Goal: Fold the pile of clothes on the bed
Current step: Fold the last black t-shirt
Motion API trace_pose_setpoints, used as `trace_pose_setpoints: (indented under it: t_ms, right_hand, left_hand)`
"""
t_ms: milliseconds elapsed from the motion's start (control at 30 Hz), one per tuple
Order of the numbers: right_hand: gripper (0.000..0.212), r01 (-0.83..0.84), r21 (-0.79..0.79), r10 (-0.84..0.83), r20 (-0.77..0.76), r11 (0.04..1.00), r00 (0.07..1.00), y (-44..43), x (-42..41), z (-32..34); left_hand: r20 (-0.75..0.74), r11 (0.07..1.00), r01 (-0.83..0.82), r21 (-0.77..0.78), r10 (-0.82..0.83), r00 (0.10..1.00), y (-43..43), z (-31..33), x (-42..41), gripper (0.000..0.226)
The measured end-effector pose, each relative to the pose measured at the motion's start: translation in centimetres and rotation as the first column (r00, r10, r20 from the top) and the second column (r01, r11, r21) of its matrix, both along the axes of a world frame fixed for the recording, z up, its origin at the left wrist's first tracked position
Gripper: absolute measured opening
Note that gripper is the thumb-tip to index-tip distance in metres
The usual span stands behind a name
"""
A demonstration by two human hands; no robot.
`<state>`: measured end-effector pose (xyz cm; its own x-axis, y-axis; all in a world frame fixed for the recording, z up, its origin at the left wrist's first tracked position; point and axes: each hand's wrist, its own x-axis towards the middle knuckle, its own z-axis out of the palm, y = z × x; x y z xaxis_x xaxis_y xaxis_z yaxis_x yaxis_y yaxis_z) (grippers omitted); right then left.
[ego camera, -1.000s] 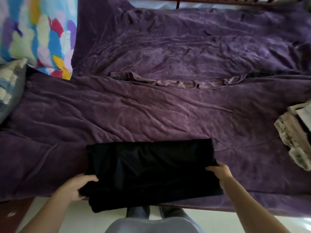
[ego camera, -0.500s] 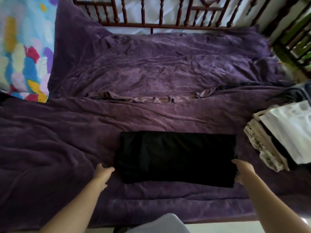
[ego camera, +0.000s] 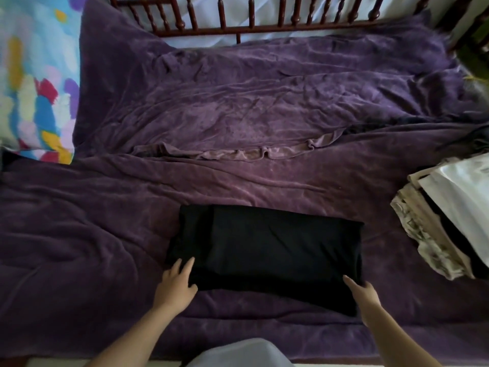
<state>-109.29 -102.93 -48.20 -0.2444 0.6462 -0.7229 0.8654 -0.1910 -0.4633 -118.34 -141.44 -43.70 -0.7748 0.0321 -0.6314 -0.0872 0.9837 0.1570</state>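
Two ends of the long black garment (ego camera: 267, 250) lie left-right: left hand (ego camera: 176, 283) rests spread on one, right hand (ego camera: 363, 294) touches the other (grip unclear)

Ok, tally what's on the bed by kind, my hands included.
Black folded garment: 1
Stack of folded clothes: 1
Purple blanket: 1
Multicoloured pillow: 1
Hands: 2, left hand and right hand
Total: 6
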Motion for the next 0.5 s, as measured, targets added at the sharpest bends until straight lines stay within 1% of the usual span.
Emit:
trace_pose_setpoints:
  t_ms: [67,100,133,200,233,300,333,400,433,467,500]
  right_hand:
    - [0.049,0.016,-0.005,-0.016,0.011,1.000,1.000,0.1,0.3,-0.9]
    - [0.044,0.037,-0.012,-0.037,0.008,0.999,0.999,0.3,0.3,-1.1]
    - [0.034,0.051,-0.027,-0.051,0.005,0.998,0.999,0.5,0.4,-1.0]
    - [0.007,0.057,-0.057,-0.058,-0.015,0.997,0.998,0.9,0.4,-0.6]
    - [0.005,0.050,-0.072,-0.053,-0.045,0.996,0.998,1.3,0.4,-0.3]
    - [0.013,0.037,-0.075,-0.045,-0.119,0.996,0.992,1.9,0.1,0.3]
    - [0.014,0.041,-0.051,-0.048,-0.142,0.998,0.989,2.1,0.0,0.7]
    - [0.009,0.058,0.034,-0.053,-0.143,0.998,0.988,3.0,-0.1,1.7]
    - [0.006,0.058,0.094,-0.046,-0.116,0.994,0.992,3.4,0.0,2.2]
    - [0.008,0.037,0.159,-0.027,-0.067,0.987,0.997,3.9,0.2,2.6]
    - [0.015,-0.019,0.220,0.015,0.023,0.975,1.000,4.2,0.3,2.9]
  left_hand:
    - [-0.006,0.986,0.155,-0.060,-0.155,0.988,1.4,0.0,0.3,0.068]
    - [0.010,0.976,0.203,-0.082,-0.203,0.979,1.9,-0.1,0.5,0.068]
    - [0.031,0.967,0.236,-0.095,-0.234,0.972,2.5,-0.2,0.6,0.068]
    - [0.074,0.954,0.281,-0.104,-0.274,0.959,3.2,-0.4,0.7,0.069]
    - [0.093,0.947,0.303,-0.105,-0.294,0.951,3.5,-0.4,0.7,0.069]
    - [0.115,0.945,0.316,-0.086,-0.305,0.945,3.9,-0.7,0.2,0.069]
    - [0.107,0.955,0.288,-0.067,-0.280,0.954,4.1,-0.8,-0.2,0.068]
    - [0.051,0.985,0.174,-0.018,-0.173,0.984,4.2,-0.9,-1.4,0.063]
    - [0.013,0.996,0.092,0.013,-0.092,0.996,4.0,-0.9,-2.2,0.061]
    - [-0.018,0.999,0.003,0.043,-0.003,1.000,4.0,-0.8,-3.0,0.059]
    - [-0.031,0.994,-0.085,0.069,0.087,0.996,3.6,-0.7,-3.8,0.059]
